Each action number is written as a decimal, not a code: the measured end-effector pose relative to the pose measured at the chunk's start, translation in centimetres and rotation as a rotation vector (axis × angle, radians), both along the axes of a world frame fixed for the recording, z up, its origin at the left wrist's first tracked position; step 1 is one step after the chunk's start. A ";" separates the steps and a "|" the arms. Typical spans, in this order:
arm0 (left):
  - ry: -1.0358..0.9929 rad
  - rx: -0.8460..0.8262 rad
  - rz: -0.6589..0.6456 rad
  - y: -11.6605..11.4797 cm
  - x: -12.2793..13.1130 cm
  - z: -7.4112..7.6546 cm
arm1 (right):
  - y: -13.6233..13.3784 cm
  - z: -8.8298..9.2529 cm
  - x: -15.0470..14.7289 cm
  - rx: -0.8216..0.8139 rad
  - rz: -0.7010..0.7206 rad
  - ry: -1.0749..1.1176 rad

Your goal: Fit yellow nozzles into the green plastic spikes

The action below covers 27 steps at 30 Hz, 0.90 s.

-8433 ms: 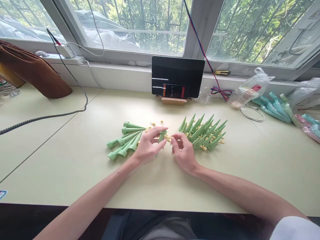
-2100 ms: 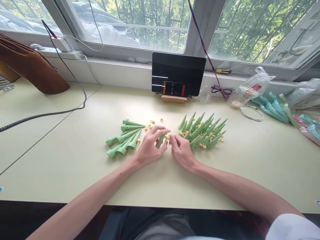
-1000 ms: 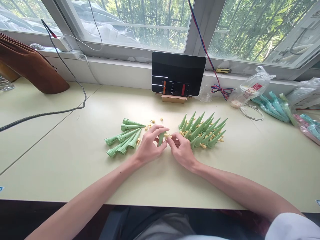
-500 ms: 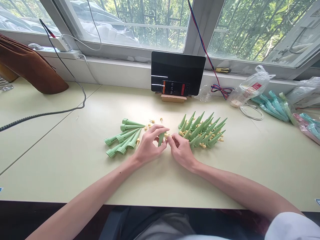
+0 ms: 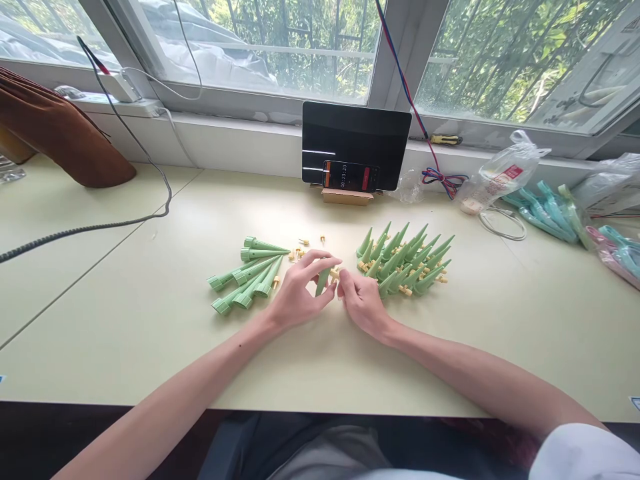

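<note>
My left hand (image 5: 299, 288) is closed around a green plastic plant watering spike (image 5: 323, 281), which stands tilted between thumb and fingers. A small yellow valve (image 5: 335, 274) sticks out from the spike's side towards the right. My right hand (image 5: 365, 301) has its curled fingers and thumb at the outer end of that valve, pinching it; the fingertips partly hide it. Left of my hands lie several loose green spikes (image 5: 249, 275), fanned out with capped ends outward. A few loose yellow valves (image 5: 300, 252) lie just beyond my left hand.
Right of my hands several spikes with yellow valves (image 5: 407, 263) stand points-up in a cluster. Behind are a phone (image 5: 351, 177) showing a timer, a dark tablet (image 5: 356, 137), plastic bags (image 5: 503, 175) and blue-green packaged items (image 5: 547, 212). A black cable (image 5: 100, 225) crosses the left side.
My right hand has shifted and turned slightly at the valve, its fingers curling in more. My left hand and the spike stay nearly in place.
</note>
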<state>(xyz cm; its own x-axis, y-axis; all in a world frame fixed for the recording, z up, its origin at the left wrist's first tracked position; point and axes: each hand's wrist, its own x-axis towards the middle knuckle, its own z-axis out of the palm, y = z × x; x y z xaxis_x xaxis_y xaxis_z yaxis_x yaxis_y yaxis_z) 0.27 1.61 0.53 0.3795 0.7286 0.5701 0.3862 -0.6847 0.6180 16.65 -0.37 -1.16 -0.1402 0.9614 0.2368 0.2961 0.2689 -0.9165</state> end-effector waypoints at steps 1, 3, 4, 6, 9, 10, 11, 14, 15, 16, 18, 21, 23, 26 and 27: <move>-0.001 -0.001 0.001 0.0 0.0 0.0 | 0.0 0.0 0.0 -0.002 0.005 0.003; -0.005 -0.004 0.008 0.0 0.1 0.0 | 0.0 0.1 0.0 -0.009 0.008 0.010; -0.009 -0.006 0.015 0.0 0.1 0.0 | -0.1 0.1 0.0 -0.015 0.008 0.019; -0.017 -0.014 0.029 0.0 0.1 0.0 | -0.1 0.3 0.0 -0.025 0.007 0.051; -0.025 -0.043 0.051 0.0 0.1 0.0 | -0.2 0.4 -0.1 -0.022 0.004 0.116; -0.026 -0.054 0.057 0.0 0.1 0.0 | -0.2 0.4 -0.1 -0.028 0.002 0.134; -0.026 -0.064 0.063 0.0 0.1 0.0 | -0.2 0.3 -0.1 -0.037 0.004 0.150; -0.024 -0.069 0.069 0.0 0.1 0.0 | -0.2 0.2 -0.2 -0.059 0.021 0.180; -0.022 -0.065 0.070 0.0 0.1 -0.1 | -0.2 0.2 -0.1 -0.059 0.025 0.182; -0.018 -0.059 0.072 0.0 0.1 -0.1 | -0.2 0.2 -0.1 -0.060 0.028 0.179; -0.008 -0.049 0.073 0.0 0.1 -0.2 | -0.2 0.2 -0.1 -0.068 0.032 0.164; 0.001 -0.036 0.061 0.1 0.1 -0.4 | -0.1 0.2 -0.1 -0.085 0.026 0.130; 0.001 -0.028 0.046 0.1 0.0 -0.4 | -0.1 0.2 0.0 -0.086 0.011 0.103; 0.002 -0.030 0.027 0.0 0.0 -0.4 | 0.0 0.0 0.0 -0.081 -0.007 0.077; 0.003 -0.032 0.024 0.0 0.0 -0.4 | 0.0 -0.1 0.0 -0.079 -0.008 0.078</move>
<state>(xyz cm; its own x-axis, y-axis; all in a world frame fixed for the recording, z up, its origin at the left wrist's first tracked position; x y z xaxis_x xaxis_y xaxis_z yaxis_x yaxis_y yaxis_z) 0.30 1.64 0.11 0.3638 0.7551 0.5453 0.4042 -0.6555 0.6380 16.64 -0.38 -1.27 -0.1164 0.9785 0.1701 0.2251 0.1928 -0.9551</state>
